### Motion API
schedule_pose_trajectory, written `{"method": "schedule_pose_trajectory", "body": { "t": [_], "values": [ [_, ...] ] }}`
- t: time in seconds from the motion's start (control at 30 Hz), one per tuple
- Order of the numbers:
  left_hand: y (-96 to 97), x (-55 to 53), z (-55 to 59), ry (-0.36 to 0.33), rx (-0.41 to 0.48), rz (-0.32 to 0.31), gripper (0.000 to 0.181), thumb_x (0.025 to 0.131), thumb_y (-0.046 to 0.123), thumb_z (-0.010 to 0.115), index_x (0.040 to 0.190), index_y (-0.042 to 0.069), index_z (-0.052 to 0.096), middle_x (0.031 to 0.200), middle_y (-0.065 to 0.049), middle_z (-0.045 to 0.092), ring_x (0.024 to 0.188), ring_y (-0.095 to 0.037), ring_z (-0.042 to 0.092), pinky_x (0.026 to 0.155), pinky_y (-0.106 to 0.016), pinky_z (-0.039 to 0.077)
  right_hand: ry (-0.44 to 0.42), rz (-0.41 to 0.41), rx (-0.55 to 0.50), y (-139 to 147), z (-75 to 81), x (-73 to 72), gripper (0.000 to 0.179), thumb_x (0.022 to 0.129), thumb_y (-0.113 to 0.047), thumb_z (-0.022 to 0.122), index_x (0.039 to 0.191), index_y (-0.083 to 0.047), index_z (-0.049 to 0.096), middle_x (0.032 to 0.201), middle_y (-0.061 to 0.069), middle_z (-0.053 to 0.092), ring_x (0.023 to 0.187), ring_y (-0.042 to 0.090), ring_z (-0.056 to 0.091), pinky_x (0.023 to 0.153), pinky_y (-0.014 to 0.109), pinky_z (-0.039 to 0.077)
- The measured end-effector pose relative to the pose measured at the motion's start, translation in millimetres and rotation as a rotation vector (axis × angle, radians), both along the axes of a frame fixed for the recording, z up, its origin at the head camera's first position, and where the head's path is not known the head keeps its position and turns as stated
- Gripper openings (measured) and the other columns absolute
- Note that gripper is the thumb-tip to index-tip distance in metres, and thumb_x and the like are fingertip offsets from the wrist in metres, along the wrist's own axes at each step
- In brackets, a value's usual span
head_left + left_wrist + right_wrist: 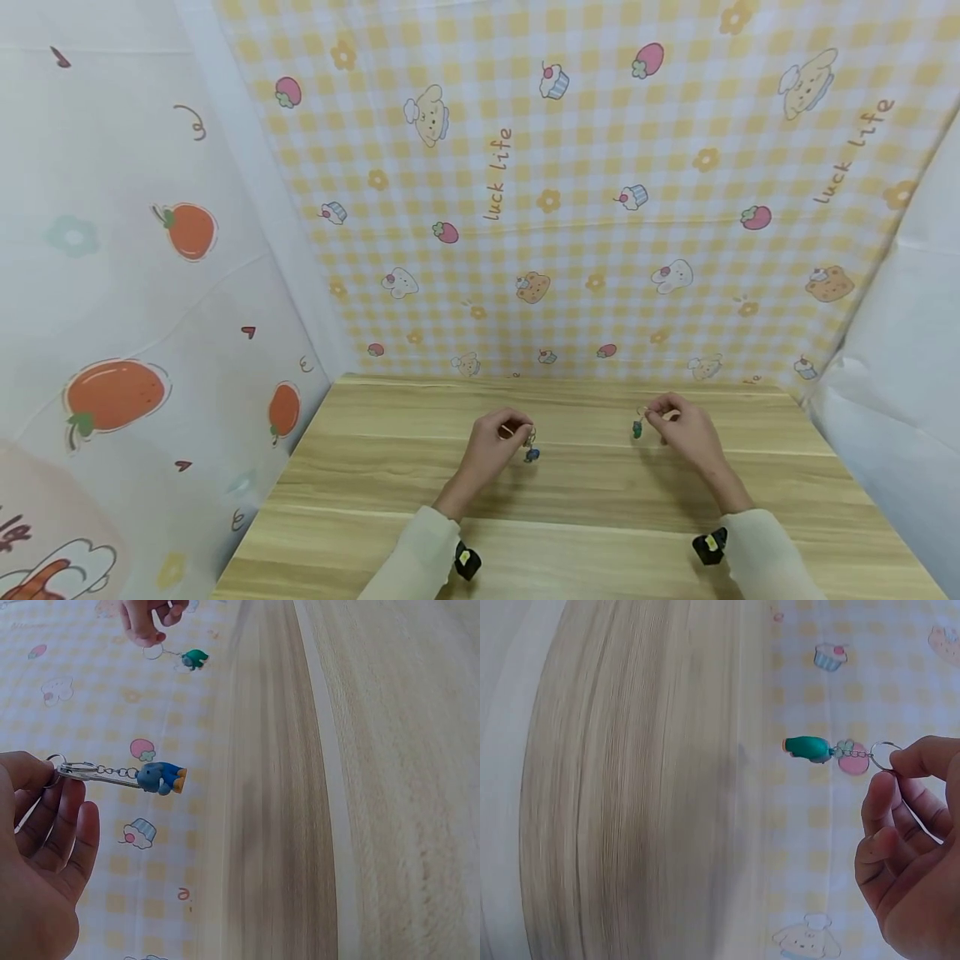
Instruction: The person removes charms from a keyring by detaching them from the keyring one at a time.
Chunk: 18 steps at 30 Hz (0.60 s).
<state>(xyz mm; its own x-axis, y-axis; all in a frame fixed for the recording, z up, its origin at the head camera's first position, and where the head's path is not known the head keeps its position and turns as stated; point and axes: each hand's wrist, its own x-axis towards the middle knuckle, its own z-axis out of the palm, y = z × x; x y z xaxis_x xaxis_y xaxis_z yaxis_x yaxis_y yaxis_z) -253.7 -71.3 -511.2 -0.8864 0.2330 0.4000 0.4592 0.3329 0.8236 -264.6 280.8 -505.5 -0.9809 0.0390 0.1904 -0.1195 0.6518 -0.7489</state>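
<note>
Between thumb and fingertips, my left hand [492,443] pinches the metal ring of a blue keychain [532,455]. In the left wrist view its charm is a small blue figure [160,778] with yellow-orange feet, hanging from a short chain beside a silvery clasp [97,774]. My right hand [688,431] pinches the ring [886,755] of a second keychain. From that ring a green figure [808,748] with an orange end dangles on a short chain. Both charms hang above the wooden table, well apart from each other.
The wooden table [570,500] stretches under both hands. Behind it hangs a yellow checked cloth [570,250] with cartoon prints. White sheets close off the left side [150,308] and the right side [907,333]. Black wrist devices [467,562] sit at both cuffs.
</note>
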Motion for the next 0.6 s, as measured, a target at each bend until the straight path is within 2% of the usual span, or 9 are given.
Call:
{"method": "schedule_pose_trajectory", "body": {
  "t": [0.13,0.37,0.6],
  "values": [
    [-1.1,-0.2,-0.4,0.0,0.003,0.002,0.009,0.103,0.013,0.072,0.106,0.008,0.078,0.1,-0.003,0.077,0.085,-0.005,0.066,0.077,-0.024,0.058,-0.02,-0.012,0.004,10.2,-0.6,-0.5,0.022,0.106,-0.022,0.064,0.114,-0.002,0.068,0.106,0.015,0.069,0.066,0.021,0.067,0.055,0.028,0.049],
    [-3.3,0.8,0.1,-0.004,0.005,0.003,0.01,0.103,0.014,0.071,0.108,0.007,0.078,0.1,-0.002,0.077,0.085,-0.006,0.066,0.078,-0.027,0.059,-0.048,-0.034,0.024,29.2,-4.9,-0.1,0.027,0.107,-0.024,0.061,0.119,-0.001,0.067,0.109,0.015,0.068,0.065,0.014,0.064,0.056,0.028,0.048],
    [-5.4,1.0,0.4,0.0,0.01,0.001,0.013,0.104,0.015,0.071,0.109,0.004,0.077,0.1,-0.003,0.077,0.086,-0.007,0.067,0.078,-0.025,0.059,-0.07,-0.069,0.039,46.4,-11.0,2.3,0.031,0.108,-0.027,0.06,0.12,0.001,0.065,0.112,0.018,0.069,0.065,0.014,0.065,0.056,0.028,0.048]
  ]
}}
